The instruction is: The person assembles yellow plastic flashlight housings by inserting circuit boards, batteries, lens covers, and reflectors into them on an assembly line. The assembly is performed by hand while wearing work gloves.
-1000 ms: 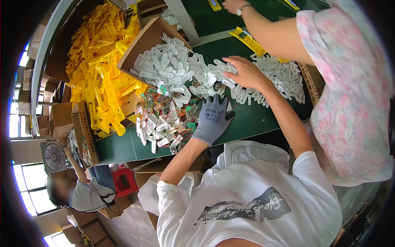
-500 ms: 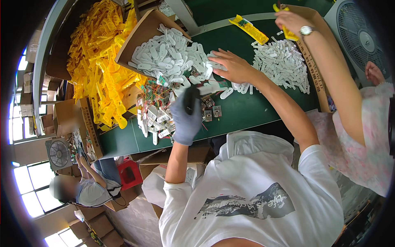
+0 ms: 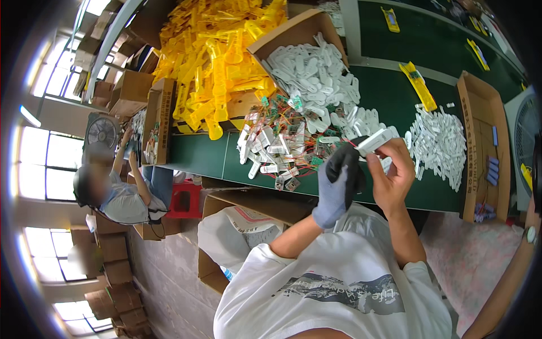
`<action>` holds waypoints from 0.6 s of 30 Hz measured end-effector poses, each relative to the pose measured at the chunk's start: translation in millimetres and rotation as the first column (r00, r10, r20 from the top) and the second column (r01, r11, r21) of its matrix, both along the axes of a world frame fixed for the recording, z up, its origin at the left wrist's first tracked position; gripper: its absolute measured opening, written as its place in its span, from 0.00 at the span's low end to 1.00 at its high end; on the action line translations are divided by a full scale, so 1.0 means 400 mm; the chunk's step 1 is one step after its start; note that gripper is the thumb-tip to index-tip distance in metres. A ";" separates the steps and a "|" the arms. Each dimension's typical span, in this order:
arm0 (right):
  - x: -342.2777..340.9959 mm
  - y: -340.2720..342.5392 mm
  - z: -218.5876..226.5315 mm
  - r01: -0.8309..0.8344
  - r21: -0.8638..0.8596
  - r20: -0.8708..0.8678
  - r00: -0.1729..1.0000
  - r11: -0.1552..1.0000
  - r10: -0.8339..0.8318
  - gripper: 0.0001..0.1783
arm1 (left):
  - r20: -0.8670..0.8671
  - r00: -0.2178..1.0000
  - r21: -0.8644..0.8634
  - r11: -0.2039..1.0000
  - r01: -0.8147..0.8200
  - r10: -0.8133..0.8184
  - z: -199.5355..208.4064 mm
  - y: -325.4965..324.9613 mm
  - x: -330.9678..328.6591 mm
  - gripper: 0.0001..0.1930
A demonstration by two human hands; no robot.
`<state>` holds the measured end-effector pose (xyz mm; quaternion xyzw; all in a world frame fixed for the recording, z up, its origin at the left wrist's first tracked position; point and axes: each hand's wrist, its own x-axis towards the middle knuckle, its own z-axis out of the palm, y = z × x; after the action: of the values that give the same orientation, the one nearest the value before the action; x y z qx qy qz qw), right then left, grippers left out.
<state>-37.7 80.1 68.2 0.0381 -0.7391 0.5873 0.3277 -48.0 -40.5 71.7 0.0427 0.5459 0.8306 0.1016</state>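
In front of my chest, my right hand (image 3: 394, 172), bare, pinches a long white plastic casing (image 3: 375, 141) between thumb and fingers. Close against its left end is my left hand (image 3: 339, 183), in a grey glove with black palm and fingers. The gloved fingers are curled closed, and a short red wire shows at their tips; what they grip is hidden. Just beyond both hands lie loose white oval shells (image 3: 361, 121). Left of them is a tangle of green circuit boards with red wires (image 3: 285, 121), with white rectangular parts (image 3: 276, 150) along its near side.
A tilted cardboard box (image 3: 265, 45) spills white shells. Yellow plastic casings (image 3: 220, 62) are heaped at the far left. On the right are small white strips (image 3: 440, 141), a yellow casing (image 3: 419, 87) and a carton (image 3: 471, 141). A co-worker's arm (image 3: 502, 282) shows at right; another person sits left.
My right hand has left the white shells and now holds a white casing before my chest. My gloved left hand has moved right to meet it. The co-worker's arm has drawn back; the view has shifted.
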 end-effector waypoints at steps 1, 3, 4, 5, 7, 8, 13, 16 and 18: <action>0.003 -0.008 -0.010 0.043 -0.071 -0.070 0.996 0.997 -0.048 0.09 | -0.052 0.999 0.006 1.000 -0.003 0.003 0.000 0.011 0.013 0.15; 0.005 -0.026 -0.021 0.003 -0.125 -0.079 0.997 0.992 -0.013 0.07 | 0.010 0.998 -0.013 0.998 -0.058 0.058 0.026 0.027 0.032 0.12; 0.000 -0.036 -0.032 -0.031 -0.254 -0.057 0.998 0.967 0.018 0.06 | 0.004 0.997 -0.008 0.997 -0.078 0.078 0.018 0.021 0.027 0.10; -0.005 -0.043 -0.037 -0.063 -0.378 -0.036 0.998 0.924 0.053 0.05 | -0.010 0.995 0.002 0.995 -0.100 0.100 0.004 0.011 0.022 0.10; -0.017 -0.043 -0.030 -0.080 -0.301 0.000 0.996 0.950 0.084 0.06 | -0.115 0.992 -0.041 0.998 -0.049 0.044 -0.008 -0.004 0.008 0.11; -0.024 -0.040 -0.026 -0.074 -0.234 0.049 0.995 0.970 0.087 0.07 | 0.012 1.000 -0.040 0.999 -0.024 0.025 -0.009 -0.010 0.002 0.14; -0.026 0.036 -0.027 0.132 -0.364 -0.081 0.982 0.922 -0.173 0.10 | -0.211 0.967 -0.618 0.786 -0.020 -0.142 0.113 -0.272 -0.138 0.15; 0.005 0.118 -0.043 0.011 -0.285 -0.225 0.971 0.958 -0.078 0.10 | -0.586 0.808 -0.678 0.508 -0.532 0.065 0.213 -0.390 -0.443 0.25; 0.023 0.109 -0.018 -0.012 -0.254 -0.082 0.997 0.967 -0.009 0.10 | -0.629 0.775 -0.775 0.027 -0.632 0.061 0.194 -0.459 -0.690 0.44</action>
<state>-28.4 123.7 60.9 0.0208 -0.6436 0.6753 0.3596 -323.8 -224.1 149.3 0.0069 0.9451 0.2281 -0.2337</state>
